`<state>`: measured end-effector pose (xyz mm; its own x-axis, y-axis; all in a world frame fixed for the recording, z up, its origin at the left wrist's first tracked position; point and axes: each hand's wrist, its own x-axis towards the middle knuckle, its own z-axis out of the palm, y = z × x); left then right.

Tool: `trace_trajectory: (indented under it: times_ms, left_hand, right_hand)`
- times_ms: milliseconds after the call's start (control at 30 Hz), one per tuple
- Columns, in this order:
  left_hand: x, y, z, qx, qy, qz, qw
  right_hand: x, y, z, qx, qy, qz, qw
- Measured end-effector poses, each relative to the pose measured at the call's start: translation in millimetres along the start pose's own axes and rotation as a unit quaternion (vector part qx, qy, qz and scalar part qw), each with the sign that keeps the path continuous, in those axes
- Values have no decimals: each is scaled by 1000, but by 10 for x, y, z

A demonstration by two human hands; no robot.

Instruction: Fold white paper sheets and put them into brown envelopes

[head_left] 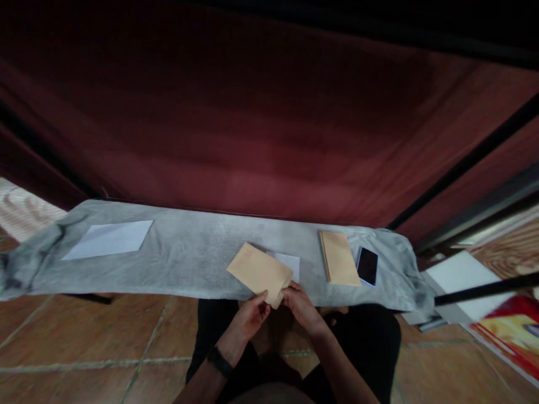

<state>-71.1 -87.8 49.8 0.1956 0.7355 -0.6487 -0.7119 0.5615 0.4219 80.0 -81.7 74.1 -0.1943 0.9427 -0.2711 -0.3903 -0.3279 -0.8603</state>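
Note:
A tan paper envelope (259,268) is held tilted between both hands, over the near edge of the cloth-covered table. My left hand (253,317) is closed on its lower edge, thumb on top. At the envelope's right end, by its flap, my right hand (298,303) grips with bent fingers. Partly hidden behind the envelope lies a white sheet of paper (290,262). To the right rests a stack of tan envelopes (340,258), and beside it a dark-screened phone (368,266).
A grey cloth (189,247) covers the narrow table. White paper (112,240) lies at its left end. A dark red curtain-like panel (252,140) rises behind, with a black bar (463,163) at right. White boards (467,286) and a red-yellow package (511,336) lie lower right.

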Motion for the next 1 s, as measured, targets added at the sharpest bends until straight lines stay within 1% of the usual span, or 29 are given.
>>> trace_trajectory:
  times_ms: [33,100,167,233,267,300,333,367,400,433,467,500,533,567,600,633,667,700,733,767,833,867,900,933,1000]
  left_hand:
    - [7,0,13,0,5,-3,1000]
    - [16,-29,35,8,17,-4,1000]
    - [13,-96,39,31,25,-5,999]
    - [-5,-178,18,97,12,-15,995]
    - [-18,-212,2,150,-3,-15,989]
    - [-34,-232,-11,217,-19,-4,976]
    - [-50,-233,-17,293,-34,30,955]
    - [-64,-212,-13,373,-46,89,922]
    - [-74,-167,5,451,-54,171,874]
    - [-79,-100,37,523,-59,262,809]
    - [-76,-15,81,587,-65,352,726]
    - [-66,80,133,643,-69,418,638]
    - [-48,179,188,694,-76,455,552]
    - [-24,273,238,735,-85,475,476]
    - [6,356,278,767,-94,483,411]
    - [40,424,306,792,-105,482,358]
    - [75,474,319,810,-116,479,317]
    - [109,506,319,822,-126,476,287]
    - [141,521,309,828,-136,475,266]
    - [168,521,293,829,-145,478,252]
    - [203,489,263,823,-158,490,240]
    - [209,462,255,817,-161,499,240]
    - [208,431,255,811,-161,507,243]
    - [202,398,261,805,-158,515,248]
    - [180,327,284,793,-143,529,267]
  right_hand:
    - [21,6,-25,-3,6,2,1000]
    - [90,39,-84,-20,46,-5,999]
    - [176,83,-151,-53,82,-29,995]
    - [255,115,-227,-97,108,-67,987]
    - [284,121,-269,-121,121,-86,982]
    - [305,122,-313,-143,133,-103,975]
    - [316,118,-358,-163,144,-116,969]
    - [318,110,-400,-177,150,-125,965]
    - [312,99,-439,-185,151,-131,962]
    - [300,86,-471,-188,149,-135,961]
    - [282,71,-497,-186,142,-137,963]
    - [261,55,-515,-184,132,-137,964]
    - [237,36,-526,-182,122,-137,966]
    - [211,16,-532,-183,112,-137,967]
    - [184,-4,-536,-184,104,-138,968]
    - [156,-23,-538,-186,98,-140,968]
    - [128,-38,-543,-186,95,-143,967]
    - [101,-50,-550,-185,94,-145,968]
    - [75,-58,-562,-183,95,-146,968]
    - [49,-62,-577,-182,94,-142,968]
    - [-7,-74,-618,-188,102,-123,969]
    - [-42,-89,-641,-200,119,-115,966]
    - [-85,-115,-662,-219,150,-117,957]
    - [-138,-155,-679,-246,191,-131,941]
    - [-273,-278,-690,-304,276,-186,893]
